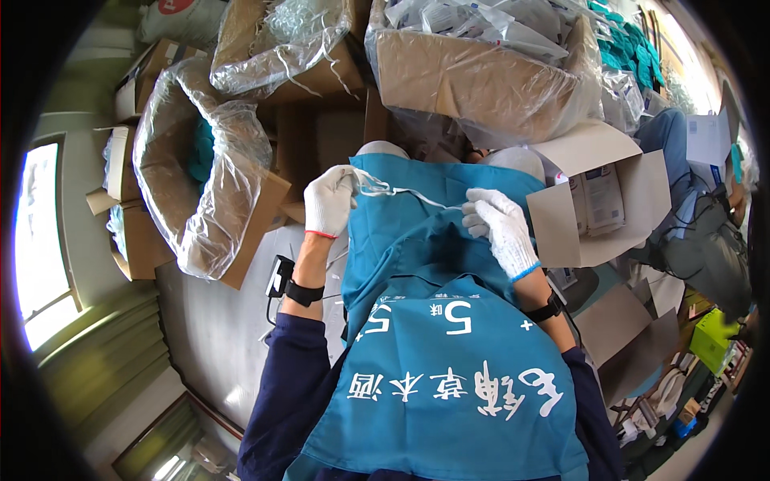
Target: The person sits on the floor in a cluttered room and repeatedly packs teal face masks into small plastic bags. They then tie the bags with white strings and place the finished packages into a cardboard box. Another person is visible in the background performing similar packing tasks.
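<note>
My left hand (pixel 329 202), in a white knit glove with a red cuff edge, is closed on a bunched white cord (pixel 415 193). Loops of the cord hang out beside its fingertips. From there a single strand crosses to my right hand (pixel 502 231), gloved in white with a blue cuff edge, whose thumb and fingers pinch the strand near its end. Both hands are over my lap, above the teal apron (pixel 437 244) with white print. What is inside the left fist is hidden.
Ahead stands a large plastic-lined carton (pixel 473 84) full of clear packets. Another lined carton (pixel 241 204) at left holds something teal; a third (pixel 313 76) holds white strands. At right an open white box (pixel 557 220) contains packets. Beyond it sits another person in jeans (pixel 667 138).
</note>
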{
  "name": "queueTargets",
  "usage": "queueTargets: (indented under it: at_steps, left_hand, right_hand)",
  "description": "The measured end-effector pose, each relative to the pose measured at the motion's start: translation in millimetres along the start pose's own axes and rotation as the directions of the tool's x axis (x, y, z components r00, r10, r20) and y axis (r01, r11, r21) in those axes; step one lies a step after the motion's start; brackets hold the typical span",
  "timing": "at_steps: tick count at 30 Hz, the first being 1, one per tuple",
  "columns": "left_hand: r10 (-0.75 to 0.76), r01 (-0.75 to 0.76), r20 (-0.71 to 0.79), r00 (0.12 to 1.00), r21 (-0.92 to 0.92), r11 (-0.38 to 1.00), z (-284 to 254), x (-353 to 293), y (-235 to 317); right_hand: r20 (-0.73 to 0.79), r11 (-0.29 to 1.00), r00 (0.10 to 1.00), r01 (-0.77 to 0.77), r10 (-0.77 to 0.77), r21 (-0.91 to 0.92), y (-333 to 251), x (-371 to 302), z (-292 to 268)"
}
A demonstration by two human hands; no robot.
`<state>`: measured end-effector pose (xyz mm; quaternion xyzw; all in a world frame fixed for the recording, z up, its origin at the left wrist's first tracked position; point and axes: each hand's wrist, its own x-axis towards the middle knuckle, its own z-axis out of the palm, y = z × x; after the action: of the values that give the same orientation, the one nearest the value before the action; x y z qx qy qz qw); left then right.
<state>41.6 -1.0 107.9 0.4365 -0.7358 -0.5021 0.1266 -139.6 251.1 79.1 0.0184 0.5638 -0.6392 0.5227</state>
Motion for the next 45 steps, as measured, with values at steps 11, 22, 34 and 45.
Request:
queueTargets:
  at_steps: [11,22,34,45]
  left_hand:
    - [0.405,-0.469,-0.489,0.772,-0.01,0.883,-119.4,109.9,138.0]
    - [0.249,0.013,-0.196,0.948,0.808,0.588,-234.4,304.6,126.6]
    - [0.225,-0.105,-0.165,0.96,0.536,0.838,-67.9,177.7,15.7]
    - [0.05,-0.046,0.08,0.996,-0.044,0.998,46.4,32.6,-9.6]
  right_hand:
    - [-0.208,0.995,0.977,-0.028,0.047,0.097,-0.5,-3.0,-8.8]
    - [-0.03,0.999,0.999,-0.014,0.013,-0.039,-3.2,-43.6,0.0]
    - [-0.357,0.858,0.842,0.214,-0.405,-0.467,-80.3,-103.8,-88.2]
    - [-0.693,0.083,0.597,-0.73,-0.405,-0.678,-41.2,73.4,-318.4]
